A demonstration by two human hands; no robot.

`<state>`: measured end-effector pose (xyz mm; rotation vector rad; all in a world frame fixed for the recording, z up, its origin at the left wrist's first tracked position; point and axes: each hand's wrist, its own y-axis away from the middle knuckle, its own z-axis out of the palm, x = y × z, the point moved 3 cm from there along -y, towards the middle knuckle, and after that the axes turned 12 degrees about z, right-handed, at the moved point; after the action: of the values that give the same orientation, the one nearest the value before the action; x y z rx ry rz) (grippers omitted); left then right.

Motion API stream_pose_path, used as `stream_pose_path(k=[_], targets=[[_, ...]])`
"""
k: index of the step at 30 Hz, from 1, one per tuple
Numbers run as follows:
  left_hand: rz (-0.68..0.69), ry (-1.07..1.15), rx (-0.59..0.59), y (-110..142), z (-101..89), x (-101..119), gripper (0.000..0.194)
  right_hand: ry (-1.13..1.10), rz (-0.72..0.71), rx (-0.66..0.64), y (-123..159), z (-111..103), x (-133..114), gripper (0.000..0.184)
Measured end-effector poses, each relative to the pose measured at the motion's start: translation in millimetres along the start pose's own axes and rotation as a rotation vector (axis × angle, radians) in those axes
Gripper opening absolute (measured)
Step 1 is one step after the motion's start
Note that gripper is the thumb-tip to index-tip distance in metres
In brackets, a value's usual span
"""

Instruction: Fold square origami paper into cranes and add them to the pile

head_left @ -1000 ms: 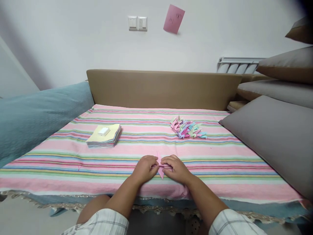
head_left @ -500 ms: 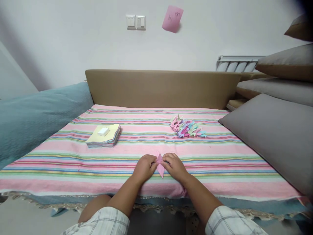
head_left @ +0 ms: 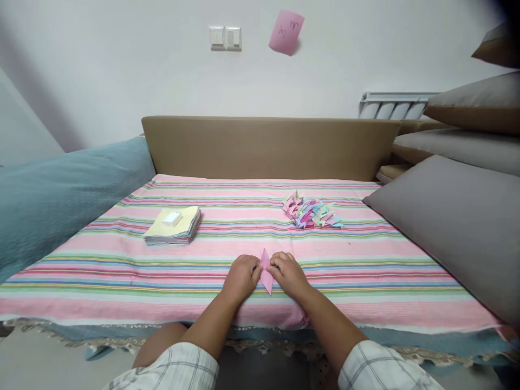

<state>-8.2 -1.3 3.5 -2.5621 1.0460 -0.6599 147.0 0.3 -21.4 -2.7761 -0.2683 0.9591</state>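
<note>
A small piece of folded pink paper [head_left: 266, 280], narrow and pointed at both ends, lies between my hands over the striped cloth [head_left: 122, 292]. My left hand [head_left: 242, 275] pinches its left side with thumb and fingers. On the other side my right hand [head_left: 289, 275] has its fingers closed on the paper's right edge. The fingers cover the middle of the paper, so its folds there are partly hidden. Beyond my right hand sits a cluster of folded paper cranes [head_left: 311, 211] in several colours.
To the left is a stack of square paper [head_left: 173, 227] with a small white block [head_left: 172, 219] on top. Grey cushions [head_left: 450, 216] are piled at the right. A blue-covered bolster [head_left: 77, 189] borders the left, a brown backrest [head_left: 268, 146] the far side.
The paper's far tip now shows larger and reaches further away from me. Both hands keep nearly the same place and grip.
</note>
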Motion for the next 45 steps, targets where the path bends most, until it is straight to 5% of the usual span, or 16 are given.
stream_pose_path(k=[26, 31, 45], targets=[[-0.232, 0.014, 0.086, 0.7, 1.5, -3.8, 0.010, -0.015, 0.201, 0.064, -5.3, 1.9, -8.5, 0.014], [-0.141, 0.009, 0.063, 1.0, 0.9, 0.1, 0.023, -0.007, 0.209, 0.056, -7.5, 3.8, -5.4, 0.014], [-0.039, -0.087, 0.103, 1.2, 1.8, 4.1, 0.018, 0.039, 0.271, 0.032, -7.0, 0.2, -11.8, 0.018]])
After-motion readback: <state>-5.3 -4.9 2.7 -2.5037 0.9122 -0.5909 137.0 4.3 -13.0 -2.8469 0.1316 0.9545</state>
